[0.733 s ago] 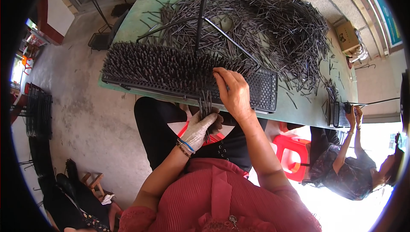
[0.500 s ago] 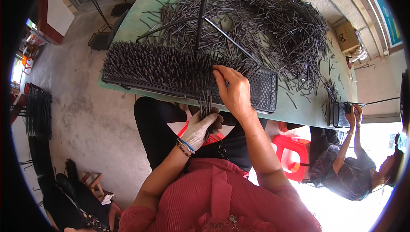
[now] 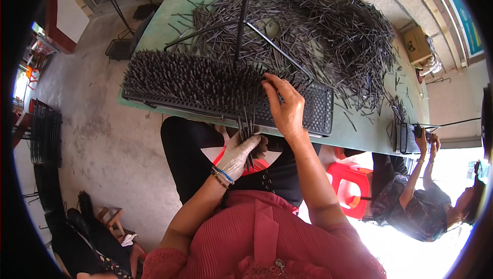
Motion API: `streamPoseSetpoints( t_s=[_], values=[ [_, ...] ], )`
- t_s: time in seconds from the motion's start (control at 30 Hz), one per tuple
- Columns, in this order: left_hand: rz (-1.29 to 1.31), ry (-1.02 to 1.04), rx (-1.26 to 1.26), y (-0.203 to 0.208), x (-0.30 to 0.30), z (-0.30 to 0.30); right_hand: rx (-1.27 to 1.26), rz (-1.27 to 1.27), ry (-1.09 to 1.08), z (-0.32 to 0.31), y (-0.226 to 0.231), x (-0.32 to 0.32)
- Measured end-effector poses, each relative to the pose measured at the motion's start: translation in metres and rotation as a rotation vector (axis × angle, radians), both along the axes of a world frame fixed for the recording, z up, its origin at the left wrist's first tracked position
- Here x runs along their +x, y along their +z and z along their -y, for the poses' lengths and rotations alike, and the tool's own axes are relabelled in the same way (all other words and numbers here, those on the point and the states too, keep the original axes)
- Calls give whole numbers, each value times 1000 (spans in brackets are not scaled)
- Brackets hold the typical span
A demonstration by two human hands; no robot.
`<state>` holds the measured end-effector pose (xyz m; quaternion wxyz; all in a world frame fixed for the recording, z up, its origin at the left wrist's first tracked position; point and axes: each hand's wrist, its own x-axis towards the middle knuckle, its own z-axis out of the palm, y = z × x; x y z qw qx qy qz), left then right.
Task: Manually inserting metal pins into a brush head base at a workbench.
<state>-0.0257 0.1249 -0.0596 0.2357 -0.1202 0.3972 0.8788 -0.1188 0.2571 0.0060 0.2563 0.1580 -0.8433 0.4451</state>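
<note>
A long black perforated panel [image 3: 319,108] lies along the near edge of the table. Dense upright dark bristle strips [image 3: 179,80] stand in its left and middle part, while bare holes show at its right end. My left hand [image 3: 239,155], in a pale glove, is closed around a bundle of loose dark strips [image 3: 246,126] just in front of the panel. My bare right hand [image 3: 286,105] is over the panel where the bristles end, thumb and forefinger pinched together among them. Whatever is in that pinch blends with the dark bristles.
A big heap of loose strips [image 3: 354,32] covers much of the green table [image 3: 172,9]. A black metal frame [image 3: 241,27] rises behind the bristles. To the right, a co-worker [image 3: 416,197] handles a similar panel, near a red stool [image 3: 351,189]. A cardboard box [image 3: 416,44] stands behind.
My right hand has shifted slightly right along the edge of the bristles. My left hand stays nearly in place with its bundle. The co-worker's hands have moved a little.
</note>
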Motion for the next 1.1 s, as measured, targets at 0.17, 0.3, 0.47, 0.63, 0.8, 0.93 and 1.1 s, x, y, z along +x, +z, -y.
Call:
streamPoseSetpoints(
  t_s=[0.17,0.3,0.47,0.63,0.8,0.93,1.1],
  values=[
    [-14,-15,-3,2,0,2,142,-90,-56,-4,-14,1],
    [-15,-30,-8,-3,-1,5,335,-191,-97,-7,-20,2],
    [-84,-78,-57,-4,1,6,357,-213,-64,-6,-11,3],
    [-74,-85,-65,-5,2,8,385,-143,24,-7,-8,1],
    [-63,-93,-61,-1,2,9,386,-141,-73,-9,-14,4],
    [-50,-78,-63,-1,2,9,386,-151,-26,-7,-7,5],
    [-38,-84,-61,-2,2,9,406,-96,7,-10,-10,0]
  ],
)
